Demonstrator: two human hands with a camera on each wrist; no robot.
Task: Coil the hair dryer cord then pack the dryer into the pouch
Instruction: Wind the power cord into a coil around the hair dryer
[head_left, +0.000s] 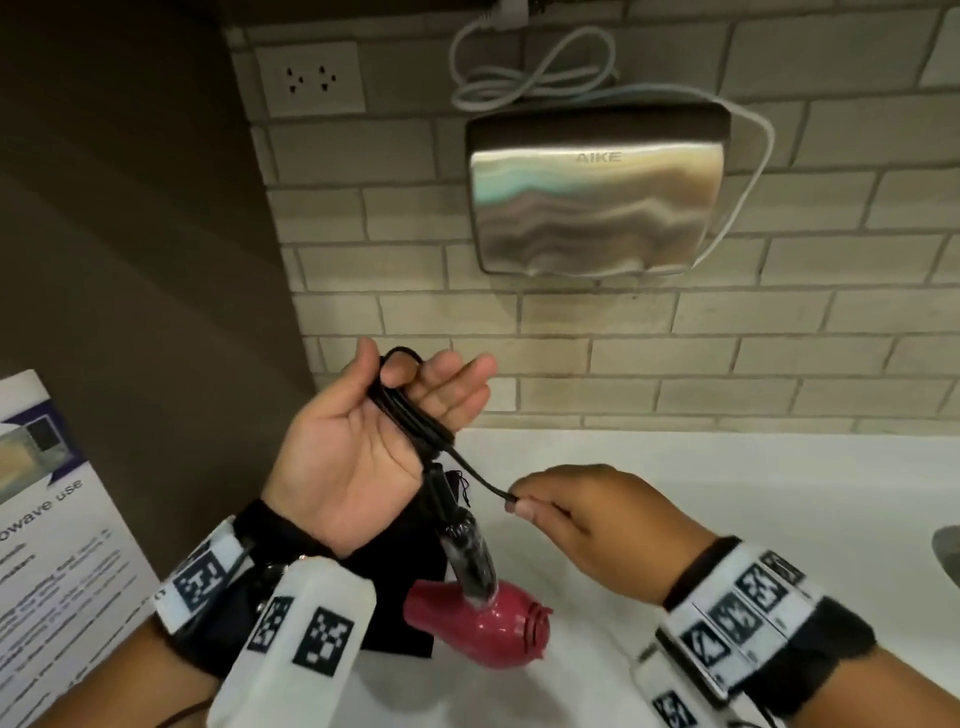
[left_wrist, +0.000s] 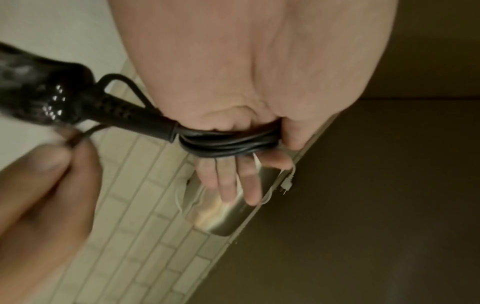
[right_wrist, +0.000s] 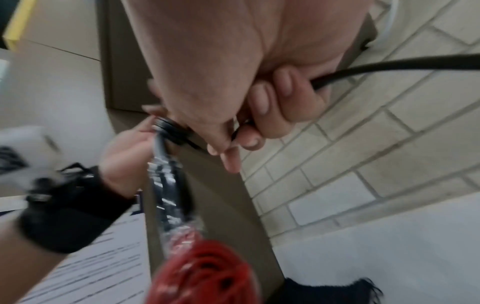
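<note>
- Here my left hand (head_left: 363, 441) is raised with the palm up and the fingers almost straight; several black loops of the cord (head_left: 415, 415) go around it between the thumb and the fingers.
- My right hand (head_left: 587, 514) pinches the free part of the cord between thumb and fingertips, with the other fingers curled around it.
- The red hair dryer (head_left: 483, 629) hangs from the cord below my left hand, its black handle (head_left: 467, 551) pointing up, over the near part of the white counter (head_left: 727, 467).
- The black pouch (head_left: 405, 571) lies on the counter behind the dryer, near the left edge.
- A printed sheet (head_left: 67, 530) stands at the left end of the counter.
</note>
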